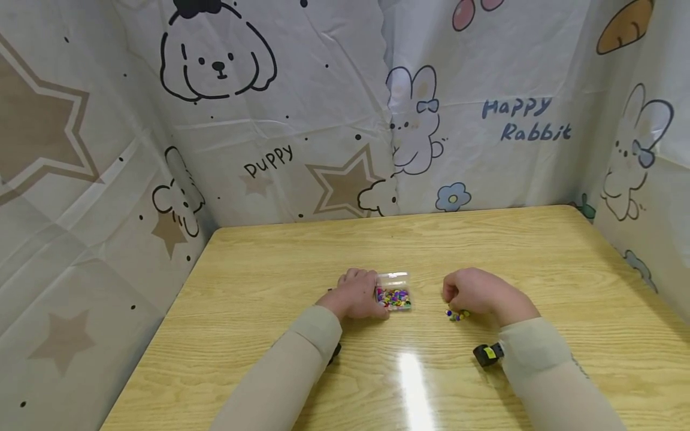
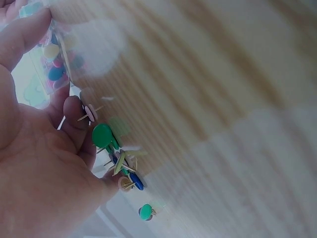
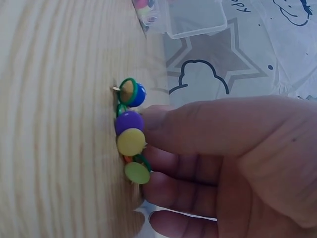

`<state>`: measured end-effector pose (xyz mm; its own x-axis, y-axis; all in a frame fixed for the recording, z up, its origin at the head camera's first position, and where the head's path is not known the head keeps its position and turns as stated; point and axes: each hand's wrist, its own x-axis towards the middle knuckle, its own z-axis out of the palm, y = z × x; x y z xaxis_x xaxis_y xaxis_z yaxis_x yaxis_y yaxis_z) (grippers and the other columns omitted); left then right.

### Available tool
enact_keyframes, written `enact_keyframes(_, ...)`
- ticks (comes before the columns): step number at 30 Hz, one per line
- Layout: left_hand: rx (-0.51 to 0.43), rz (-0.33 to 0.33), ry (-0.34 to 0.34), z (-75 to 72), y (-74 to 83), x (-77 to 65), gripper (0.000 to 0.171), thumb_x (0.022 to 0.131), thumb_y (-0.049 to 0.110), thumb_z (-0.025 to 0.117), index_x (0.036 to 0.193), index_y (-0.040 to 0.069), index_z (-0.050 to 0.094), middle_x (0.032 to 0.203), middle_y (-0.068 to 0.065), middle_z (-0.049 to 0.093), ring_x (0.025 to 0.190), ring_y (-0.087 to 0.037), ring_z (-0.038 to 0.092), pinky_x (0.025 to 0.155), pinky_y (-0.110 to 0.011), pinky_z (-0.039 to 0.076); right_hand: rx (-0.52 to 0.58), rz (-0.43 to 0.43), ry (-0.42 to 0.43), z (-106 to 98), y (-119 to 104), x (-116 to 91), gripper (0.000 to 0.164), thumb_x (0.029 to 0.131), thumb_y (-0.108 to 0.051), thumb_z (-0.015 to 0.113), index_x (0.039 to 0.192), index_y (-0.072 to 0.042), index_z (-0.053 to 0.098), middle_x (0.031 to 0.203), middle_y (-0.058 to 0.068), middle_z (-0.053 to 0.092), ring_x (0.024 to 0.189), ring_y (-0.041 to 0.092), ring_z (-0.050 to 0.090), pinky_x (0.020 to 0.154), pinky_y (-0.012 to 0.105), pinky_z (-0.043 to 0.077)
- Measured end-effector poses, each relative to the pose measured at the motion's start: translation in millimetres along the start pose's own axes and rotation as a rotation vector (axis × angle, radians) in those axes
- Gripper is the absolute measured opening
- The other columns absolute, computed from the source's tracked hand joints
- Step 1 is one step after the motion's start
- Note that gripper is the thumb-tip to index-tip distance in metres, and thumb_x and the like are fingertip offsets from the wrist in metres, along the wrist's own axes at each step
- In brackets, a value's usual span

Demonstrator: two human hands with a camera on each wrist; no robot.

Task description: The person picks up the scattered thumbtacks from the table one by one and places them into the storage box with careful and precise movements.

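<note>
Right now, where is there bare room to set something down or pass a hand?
Bare table runs behind the open box to the curtain, between the two wrist cameras, and, more narrowly, between box and tack pile. It's crowded around the left hand, which grips the box with loose tacks beside it, and around the right hand at the pile.

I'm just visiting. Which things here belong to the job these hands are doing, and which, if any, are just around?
Likely part of the job:
left hand, touching the clear box
coloured thumbtacks inside the box
right hand, at a small cluster of thumbtacks
loose thumbtacks beside the left hand

Just around:
wooden table
printed cloth
black wrist device
</note>
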<state>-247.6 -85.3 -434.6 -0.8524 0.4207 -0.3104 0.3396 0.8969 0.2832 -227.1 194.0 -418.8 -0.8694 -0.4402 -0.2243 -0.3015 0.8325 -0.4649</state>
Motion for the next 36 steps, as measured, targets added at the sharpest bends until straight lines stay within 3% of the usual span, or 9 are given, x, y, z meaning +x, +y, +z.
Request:
enact_keyframes(8,0.001,-0.002,0.003,-0.8,1.5,-1.6,0.073,0.082,0.054,0.078,0.134,0.012,0.048,0.141,-0.009,0.049,0.141,-0.032,0.030,0.117,-0.049,0.023,0.007,-0.001,0.011,3.5,1.7,2.7,0.018,0.084,0.000,0.067,0.080,-0.016,0.062,0.075,-0.003,0.057,0.067,0.016,0.052,0.063,0.034,0.042)
enact_keyframes(16,-0.021,0.009,0.015,-1.2,1.3,-2.1,0.074,0.080,0.053,0.080,0.132,0.012,0.048,0.137,-0.009,0.050,0.140,-0.033,0.031,0.116,-0.050,0.023,0.010,0.025,0.034,4.4,-1.1,3.9,0.014,0.090,-0.006,0.062,0.082,-0.017,0.062,0.073,-0.004,0.058,0.066,0.016,0.053,0.063,0.035,0.043)
enact_keyframes(23,-0.024,0.008,0.024,0.8,0.4,-3.6,0.087,0.079,0.054,0.081,0.146,0.011,0.044,0.144,-0.011,0.048,0.140,-0.033,0.031,0.116,-0.052,0.025,0.039,-0.010,0.048,7.7,-14.3,4.1,0.014,0.091,-0.007,0.061,0.083,-0.017,0.061,0.070,-0.003,0.058,0.060,0.015,0.055,0.061,0.035,0.044)
enact_keyframes(36,0.057,0.000,0.064,1.5,5.2,-1.7,0.090,0.076,0.057,0.081,0.147,0.011,0.047,0.140,-0.005,0.053,0.131,-0.029,0.040,0.110,-0.051,0.032,-0.029,-0.117,0.126,16.7,-36.0,10.2,0.017,0.096,-0.016,0.067,0.082,-0.024,0.061,0.073,-0.010,0.057,0.060,0.010,0.052,0.063,0.033,0.045)
